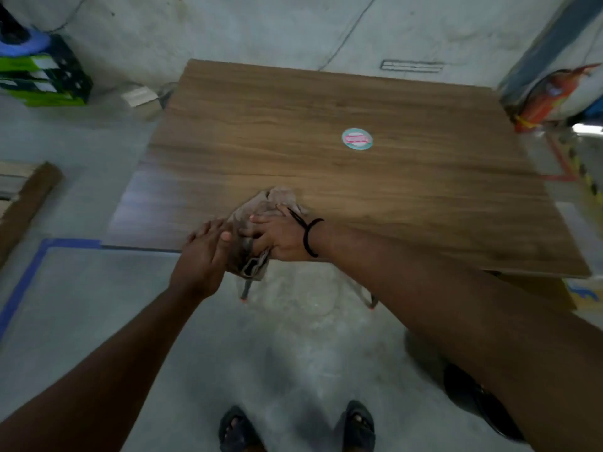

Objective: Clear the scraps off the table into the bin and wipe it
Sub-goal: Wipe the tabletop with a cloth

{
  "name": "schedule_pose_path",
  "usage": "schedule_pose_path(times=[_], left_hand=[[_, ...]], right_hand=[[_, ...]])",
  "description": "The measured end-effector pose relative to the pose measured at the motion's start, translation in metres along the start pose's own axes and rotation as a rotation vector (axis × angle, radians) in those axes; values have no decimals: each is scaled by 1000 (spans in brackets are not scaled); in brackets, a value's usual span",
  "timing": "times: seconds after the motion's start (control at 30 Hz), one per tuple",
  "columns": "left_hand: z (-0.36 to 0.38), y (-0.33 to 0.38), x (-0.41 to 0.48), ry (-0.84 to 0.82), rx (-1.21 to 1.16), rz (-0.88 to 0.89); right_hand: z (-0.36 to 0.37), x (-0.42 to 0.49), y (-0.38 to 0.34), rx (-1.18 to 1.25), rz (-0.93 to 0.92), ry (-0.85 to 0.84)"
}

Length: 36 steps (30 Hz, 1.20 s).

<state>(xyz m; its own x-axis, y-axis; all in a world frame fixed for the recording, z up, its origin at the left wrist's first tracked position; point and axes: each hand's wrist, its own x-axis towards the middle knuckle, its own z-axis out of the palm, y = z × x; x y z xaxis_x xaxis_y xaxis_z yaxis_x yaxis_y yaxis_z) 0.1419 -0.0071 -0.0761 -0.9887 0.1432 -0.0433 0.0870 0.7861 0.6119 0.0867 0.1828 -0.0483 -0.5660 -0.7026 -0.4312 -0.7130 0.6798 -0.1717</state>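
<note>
A cloth [274, 207] is pressed on the near edge of the bench [326, 109] under the right hand [280, 236], the left hand [204, 252] just beside it. A round sticker [357, 139] is seen farther back, right of the cloth.

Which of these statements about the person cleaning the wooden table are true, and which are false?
1. The right hand presses a brown cloth onto the table. True.
2. The cloth lies at the far edge of the table. False: it is at the near edge, partly hanging over it.
3. A round sticker sits on the tabletop, apart from the cloth. True.
4. The left hand is holding a broom. False: it holds no tool and rests against the cloth at the table's edge.
5. The right wrist wears a black band. True.
6. Food scraps cover the tabletop. False: none can be seen on it.
</note>
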Motion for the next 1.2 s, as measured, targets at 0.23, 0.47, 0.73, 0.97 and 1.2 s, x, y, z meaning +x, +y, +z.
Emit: schedule_pose_path(times=[0.23,0.47,0.73,0.97,1.2], left_hand=[[71,77,24,-57,195,122],[146,176,45,-150,274,319],[209,243,54,-228,418,428],[246,289,49,-273,418,386],[254,301,43,-243,501,327]], right_hand=[[32,-98,61,76,37,-23],[65,-208,122,114,107,-27],[107,-306,170,261,253,45],[133,-378,205,303,371,23],[164,-450,236,297,543,14]])
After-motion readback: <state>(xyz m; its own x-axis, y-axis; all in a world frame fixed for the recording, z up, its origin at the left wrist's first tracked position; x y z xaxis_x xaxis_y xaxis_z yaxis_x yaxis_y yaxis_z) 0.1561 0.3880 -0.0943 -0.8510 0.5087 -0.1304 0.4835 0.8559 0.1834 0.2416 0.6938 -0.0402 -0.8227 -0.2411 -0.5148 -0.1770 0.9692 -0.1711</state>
